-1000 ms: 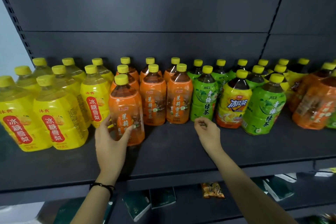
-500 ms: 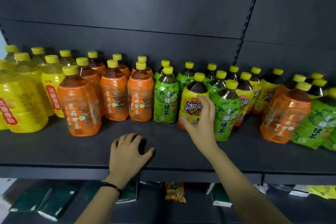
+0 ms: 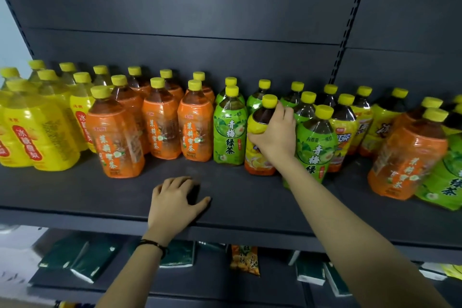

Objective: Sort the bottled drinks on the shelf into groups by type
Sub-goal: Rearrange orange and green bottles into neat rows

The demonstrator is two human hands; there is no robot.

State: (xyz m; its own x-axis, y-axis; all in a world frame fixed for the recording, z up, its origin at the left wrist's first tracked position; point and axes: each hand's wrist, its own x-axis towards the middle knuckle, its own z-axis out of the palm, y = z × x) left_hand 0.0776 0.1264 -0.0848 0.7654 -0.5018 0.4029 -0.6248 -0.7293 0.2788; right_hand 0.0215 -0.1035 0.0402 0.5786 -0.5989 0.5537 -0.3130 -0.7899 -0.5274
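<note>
The right hand (image 3: 273, 136) grips a yellow-labelled tea bottle (image 3: 257, 160) at its shoulder, the fingers wrapped over the top of the label and the thumb down its front. That bottle stands upright in the front row of the dark shelf (image 3: 250, 210), squeezed between two green tea bottles: one (image 3: 228, 132) touching it on the left and another (image 3: 315, 147) just right of the wrist. It holds dark brown liquid under a bright yellow cap (image 3: 270, 101), and its yellow wrap shades to orange with lemon pictures near the base; the hand hides the label's lettering. The left hand (image 3: 175, 204) rests on the bare front of the shelf, fingers bent under and holding nothing, thumb stretched out to the side, a dark cord bracelet (image 3: 152, 245) at the wrist. Further left stand orange-labelled tea bottles (image 3: 116, 137) in rows, then a block of all-yellow drink bottles (image 3: 42, 132) at the far left. To the right more yellow-labelled bottles (image 3: 343, 132) sit behind the green one, and at the far right an orange bottle (image 3: 410, 157) touches a tilted green one (image 3: 447, 177). On the lower shelf lie dark green packets (image 3: 82, 257) and an orange snack packet (image 3: 245, 259).
</note>
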